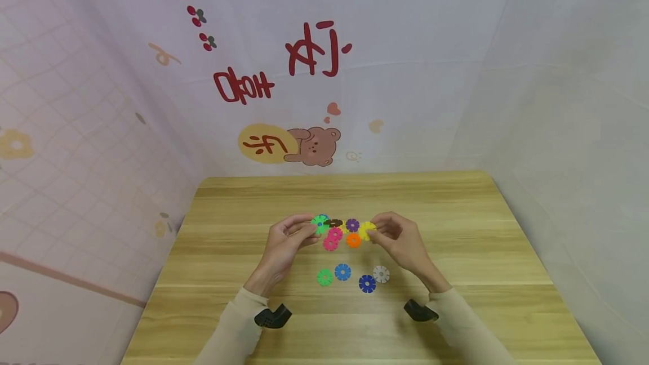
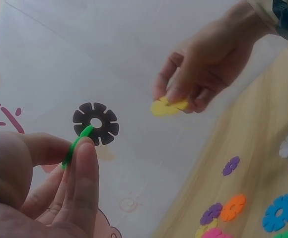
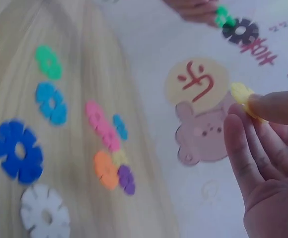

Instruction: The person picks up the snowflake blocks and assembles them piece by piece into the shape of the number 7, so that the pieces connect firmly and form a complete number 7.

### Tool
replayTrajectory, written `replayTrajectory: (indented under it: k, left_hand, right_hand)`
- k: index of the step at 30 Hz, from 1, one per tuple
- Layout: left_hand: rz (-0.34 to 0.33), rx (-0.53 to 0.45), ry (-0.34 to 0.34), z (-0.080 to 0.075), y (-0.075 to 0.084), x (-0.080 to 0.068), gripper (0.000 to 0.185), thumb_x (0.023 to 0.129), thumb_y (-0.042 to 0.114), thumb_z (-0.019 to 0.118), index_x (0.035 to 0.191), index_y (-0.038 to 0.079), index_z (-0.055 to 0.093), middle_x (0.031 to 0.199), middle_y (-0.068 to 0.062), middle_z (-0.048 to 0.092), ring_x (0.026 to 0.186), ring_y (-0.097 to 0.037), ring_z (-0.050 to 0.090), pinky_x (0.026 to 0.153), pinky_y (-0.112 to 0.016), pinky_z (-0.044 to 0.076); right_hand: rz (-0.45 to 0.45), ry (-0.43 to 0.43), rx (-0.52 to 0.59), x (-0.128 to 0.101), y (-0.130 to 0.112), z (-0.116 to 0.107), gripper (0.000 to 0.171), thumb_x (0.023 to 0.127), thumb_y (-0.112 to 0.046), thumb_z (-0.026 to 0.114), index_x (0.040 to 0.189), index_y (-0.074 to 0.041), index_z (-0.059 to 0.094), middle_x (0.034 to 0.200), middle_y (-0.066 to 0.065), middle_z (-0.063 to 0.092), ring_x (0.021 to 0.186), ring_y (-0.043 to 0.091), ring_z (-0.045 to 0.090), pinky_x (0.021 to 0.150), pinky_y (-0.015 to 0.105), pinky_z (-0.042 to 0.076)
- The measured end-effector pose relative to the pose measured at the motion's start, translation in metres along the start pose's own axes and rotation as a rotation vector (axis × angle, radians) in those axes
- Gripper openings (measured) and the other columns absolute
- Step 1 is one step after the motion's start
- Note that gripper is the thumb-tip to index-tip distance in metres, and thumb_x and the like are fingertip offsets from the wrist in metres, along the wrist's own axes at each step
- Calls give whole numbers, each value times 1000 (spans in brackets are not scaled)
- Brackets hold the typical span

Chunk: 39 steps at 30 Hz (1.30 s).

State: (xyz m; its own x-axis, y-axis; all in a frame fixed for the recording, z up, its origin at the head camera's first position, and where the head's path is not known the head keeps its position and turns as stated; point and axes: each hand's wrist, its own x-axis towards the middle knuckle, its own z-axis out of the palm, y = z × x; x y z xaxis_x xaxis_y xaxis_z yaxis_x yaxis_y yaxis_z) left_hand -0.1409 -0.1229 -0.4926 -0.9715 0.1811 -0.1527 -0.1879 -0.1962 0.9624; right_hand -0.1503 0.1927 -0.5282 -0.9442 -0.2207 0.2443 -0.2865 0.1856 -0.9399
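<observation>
The left hand is pinching a green disc joined to a black disc, while the right hand is pinching a yellow disc, both raised above loose discs on the counter.

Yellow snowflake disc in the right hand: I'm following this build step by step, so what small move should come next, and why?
Probably bring the yellow disc across to the black disc and line up their slots. The left hand pinches a green disc already slotted into the black one, while the right hand holds the yellow disc apart from them, in the air.
</observation>
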Motion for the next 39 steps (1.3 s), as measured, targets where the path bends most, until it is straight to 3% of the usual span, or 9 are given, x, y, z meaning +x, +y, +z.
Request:
replayTrajectory:
  k: [5, 13, 20, 25, 34, 39]
  left_hand:
    - [2, 16, -3, 1, 0, -1, 37, 109, 9, 75, 144, -3, 68, 112, -4, 79, 97, -13, 81, 101, -37, 70]
    - [18, 16, -17, 4, -1, -2, 36, 109, 6, 74, 143, -3, 68, 109, -2, 77, 97, -13, 80, 96, -31, 70]
    - [16, 32, -27, 5, -1, -1, 35, 109, 5, 74, 143, -2, 68, 107, -2, 76, 95, -13, 79, 99, -37, 70]
    - [14, 43, -29, 7, -1, -1, 34, 109, 5, 74, 142, -2, 69, 106, -1, 75, 93, -14, 78, 104, -46, 69]
    - [26, 67, -19, 8, -2, -1, 34, 108, 6, 75, 141, -1, 70, 105, -2, 74, 99, -23, 80, 104, -50, 68]
    - [29, 79, -17, 10, -2, 0, 35, 107, 7, 77, 141, 0, 70, 105, -3, 74, 98, -20, 81, 102, -48, 69]
  right_hand:
    - [27, 28, 86, 1, -16, 4, 26, 101, -2, 83, 126, -2, 75, 107, 20, 80, 85, 23, 83, 81, 38, 73]
    - [133, 64, 215, 3, -37, 16, 29, 101, -5, 84, 128, 2, 74, 100, 0, 81, 84, 24, 84, 83, 43, 73]
    - [161, 76, 237, 7, -44, 22, 28, 101, -2, 82, 127, 5, 73, 102, 7, 80, 83, 23, 84, 85, 48, 73]
    - [167, 75, 238, 8, -44, 25, 29, 101, -2, 83, 126, 5, 73, 104, 13, 80, 81, 16, 83, 81, 39, 73]
    - [162, 75, 220, 9, -44, 25, 28, 100, -3, 84, 126, 4, 74, 105, 19, 78, 82, 29, 85, 79, 38, 73]
    - [159, 79, 212, 9, -44, 26, 27, 100, -2, 84, 125, 3, 75, 104, 17, 79, 82, 29, 85, 78, 38, 73]
